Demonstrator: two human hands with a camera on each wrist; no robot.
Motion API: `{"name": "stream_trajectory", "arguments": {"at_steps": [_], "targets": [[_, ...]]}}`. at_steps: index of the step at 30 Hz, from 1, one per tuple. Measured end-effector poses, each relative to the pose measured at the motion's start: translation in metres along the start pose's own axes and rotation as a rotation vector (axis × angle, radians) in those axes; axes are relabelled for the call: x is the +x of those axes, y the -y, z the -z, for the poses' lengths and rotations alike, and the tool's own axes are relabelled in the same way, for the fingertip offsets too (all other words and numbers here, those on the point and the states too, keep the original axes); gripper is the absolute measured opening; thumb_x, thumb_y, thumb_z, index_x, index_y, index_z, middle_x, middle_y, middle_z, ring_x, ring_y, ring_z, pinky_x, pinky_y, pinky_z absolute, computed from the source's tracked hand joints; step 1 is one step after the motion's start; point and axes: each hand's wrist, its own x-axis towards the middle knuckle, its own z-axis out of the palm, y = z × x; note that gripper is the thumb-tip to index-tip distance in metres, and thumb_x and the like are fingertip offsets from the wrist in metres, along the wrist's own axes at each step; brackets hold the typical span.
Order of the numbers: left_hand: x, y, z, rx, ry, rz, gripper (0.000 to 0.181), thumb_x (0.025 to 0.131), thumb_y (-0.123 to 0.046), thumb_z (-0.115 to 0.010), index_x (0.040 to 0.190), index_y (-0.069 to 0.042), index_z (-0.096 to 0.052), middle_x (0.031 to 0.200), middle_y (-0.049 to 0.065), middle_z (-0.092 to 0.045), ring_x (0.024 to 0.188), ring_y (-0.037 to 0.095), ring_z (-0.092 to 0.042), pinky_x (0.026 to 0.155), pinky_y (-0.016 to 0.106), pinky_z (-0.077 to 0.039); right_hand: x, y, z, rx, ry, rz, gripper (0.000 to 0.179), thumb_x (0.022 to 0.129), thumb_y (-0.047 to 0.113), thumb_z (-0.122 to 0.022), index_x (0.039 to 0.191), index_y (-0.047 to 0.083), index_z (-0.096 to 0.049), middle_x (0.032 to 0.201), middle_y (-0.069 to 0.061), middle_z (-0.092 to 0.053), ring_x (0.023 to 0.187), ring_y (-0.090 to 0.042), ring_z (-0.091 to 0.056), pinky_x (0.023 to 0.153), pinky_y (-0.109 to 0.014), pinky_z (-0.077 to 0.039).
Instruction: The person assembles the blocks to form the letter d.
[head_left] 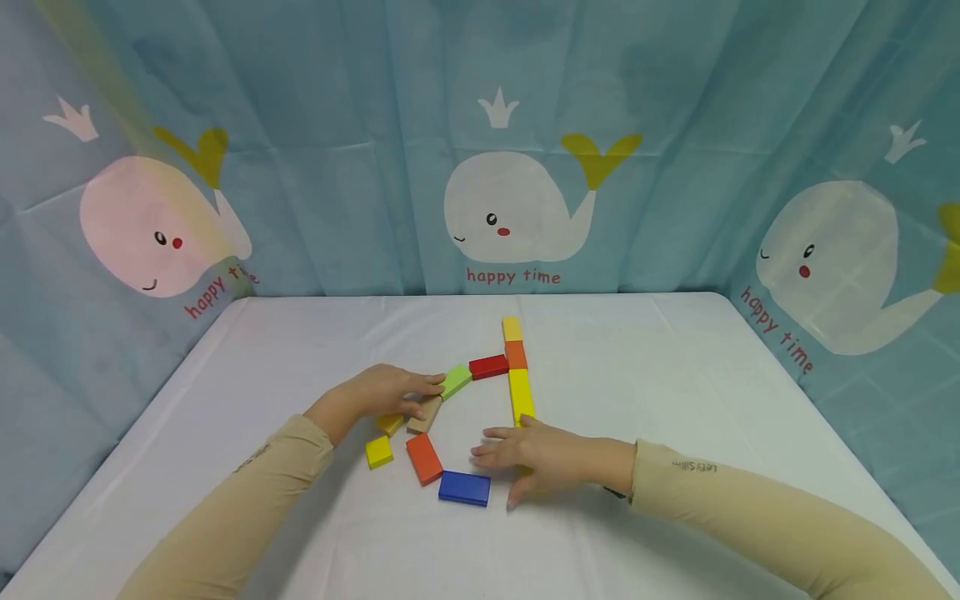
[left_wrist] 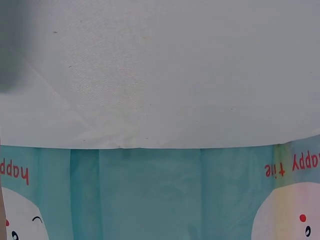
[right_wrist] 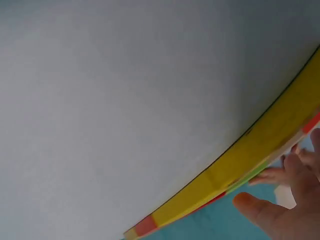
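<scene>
On the table, flat blocks form a rough ring. My left hand reaches over its left side, fingers extended, touching the light green block and the natural wood block. My right hand spreads its fingers over the near end of the yellow blocks, partly hiding them. In the right wrist view, this hand's fingers lie beside the yellow row. A blue block and an orange-red block make up the ring's near side. A red block joins green to the row.
Left of the ring lie a small yellow block and another yellow block, partly under my left hand. An orange block and a pale yellow block extend the row away. A whale-print curtain borders the white table.
</scene>
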Motion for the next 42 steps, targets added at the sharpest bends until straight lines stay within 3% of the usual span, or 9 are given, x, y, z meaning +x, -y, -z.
{"name": "stream_trajectory", "arguments": {"at_steps": [5,15,26,36,42], "targets": [[0.002,0.000,0.000,0.012,0.008,-0.002,0.060,0.088,-0.044,-0.064,0.143,-0.021,-0.051,0.152,-0.006,-0.040,0.128,0.025,-0.051,0.103,0.044,-0.041,-0.004,-0.011,0.009,0.042,-0.043,-0.078,0.066,0.086,0.038,-0.071,0.145,0.020,-0.048,0.148,0.009,-0.044,0.145,-0.018,-0.025,0.109,-0.066,-0.017],[0.001,-0.001,0.001,0.000,-0.004,-0.005,0.061,0.088,-0.044,-0.065,0.142,-0.019,-0.053,0.151,-0.004,-0.041,0.128,0.026,-0.051,0.102,0.044,-0.042,-0.008,-0.021,0.009,0.022,-0.059,-0.112,0.064,0.087,0.035,-0.071,0.145,0.018,-0.049,0.148,0.005,-0.045,0.144,-0.022,-0.028,0.108,-0.067,-0.018],[0.001,-0.002,0.002,-0.001,0.009,0.011,0.060,0.089,-0.043,-0.065,0.142,-0.020,-0.052,0.151,-0.005,-0.041,0.129,0.025,-0.050,0.103,0.044,-0.041,-0.004,-0.009,0.002,-0.002,-0.034,0.004,0.063,0.089,0.039,-0.068,0.145,0.018,-0.048,0.150,0.005,-0.043,0.145,-0.022,-0.025,0.106,-0.068,-0.021],[-0.002,-0.003,-0.002,0.047,-0.030,-0.001,0.057,0.088,-0.041,-0.066,0.140,-0.019,-0.055,0.152,-0.004,-0.039,0.125,0.023,-0.053,0.100,0.041,-0.044,0.000,-0.036,0.019,0.034,-0.137,-0.206,0.075,0.089,0.038,-0.069,0.151,0.013,-0.036,0.159,-0.003,-0.025,0.146,-0.031,-0.017,0.107,-0.069,-0.016],[-0.009,-0.006,-0.006,0.057,-0.102,-0.021,0.053,0.089,-0.038,-0.066,0.138,-0.019,-0.058,0.151,0.000,-0.041,0.120,0.024,-0.057,0.096,0.039,-0.048,0.000,-0.059,0.025,0.117,-0.113,-0.386,0.093,0.087,0.046,-0.069,0.157,0.013,-0.018,0.162,-0.007,-0.011,0.146,-0.038,-0.010,0.108,-0.069,-0.012]]}}
